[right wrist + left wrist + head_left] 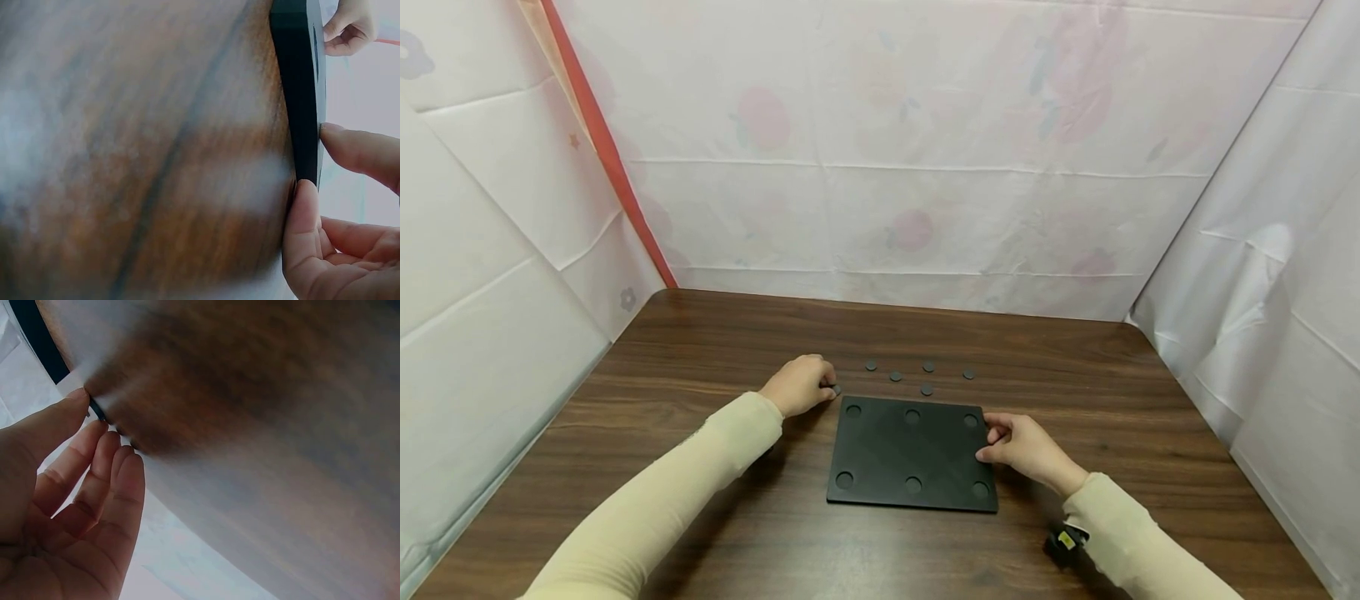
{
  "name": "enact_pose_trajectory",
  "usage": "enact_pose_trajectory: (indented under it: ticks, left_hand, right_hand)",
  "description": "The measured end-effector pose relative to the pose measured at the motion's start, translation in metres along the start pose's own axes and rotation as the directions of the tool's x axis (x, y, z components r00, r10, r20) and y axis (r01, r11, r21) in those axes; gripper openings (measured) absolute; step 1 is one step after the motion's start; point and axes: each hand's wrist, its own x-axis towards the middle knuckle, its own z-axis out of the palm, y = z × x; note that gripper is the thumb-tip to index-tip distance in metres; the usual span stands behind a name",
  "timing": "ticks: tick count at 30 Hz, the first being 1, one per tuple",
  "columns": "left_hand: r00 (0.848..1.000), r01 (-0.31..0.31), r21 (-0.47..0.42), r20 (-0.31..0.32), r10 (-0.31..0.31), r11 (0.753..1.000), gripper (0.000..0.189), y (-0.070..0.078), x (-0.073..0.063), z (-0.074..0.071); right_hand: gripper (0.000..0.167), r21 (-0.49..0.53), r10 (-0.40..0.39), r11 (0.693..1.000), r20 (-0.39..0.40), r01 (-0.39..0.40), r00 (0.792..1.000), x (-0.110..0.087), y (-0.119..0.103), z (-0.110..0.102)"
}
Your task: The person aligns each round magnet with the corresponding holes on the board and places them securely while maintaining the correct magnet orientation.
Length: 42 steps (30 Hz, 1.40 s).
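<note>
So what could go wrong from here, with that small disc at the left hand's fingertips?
The small disc could slip, since the left hand seems to have it only by the fingertips. The black board might shift or tip if the right hand, gripping its right edge, pulls or lifts. And the loose discs lie just beyond the board's far edge, so a passing hand might knock them.

black board (880, 450), dark grey discs (896, 377), brown table (700, 350) (wood-grained), cream sleeves (662, 492).

Room in front of board (913, 450), discs (927, 391) behind
</note>
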Motion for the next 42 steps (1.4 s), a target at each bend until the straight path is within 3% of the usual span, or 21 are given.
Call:
enact_pose_trajectory:
  ticks: [19, 32, 42]
  left_hand:
    - [1.0, 0.005, 0.007, 0.007, -0.005, 1.0, 0.017, 0.001, -0.001, -0.003]
    - [0.999, 0.003, -0.054, 0.041, -0.001, 0.999, 0.018, -0.007, 0.0, -0.008]
    - [0.999, 0.012, -0.091, 0.033, -0.009, 0.996, 0.021, -0.007, -0.002, -0.014]
  right_hand:
    - [0.07, 0.004, 0.001, 1.0, 0.002, -0.001, 1.0, -0.001, 0.0, -0.001]
    - [0.07, 0.003, -0.007, 1.0, 0.011, 0.007, 1.0, 0.0, 0.0, -0.002]
    - [0.071, 0.0, -0.003, 1.0, 0.005, 0.003, 1.0, 0.0, 0.0, -0.001]
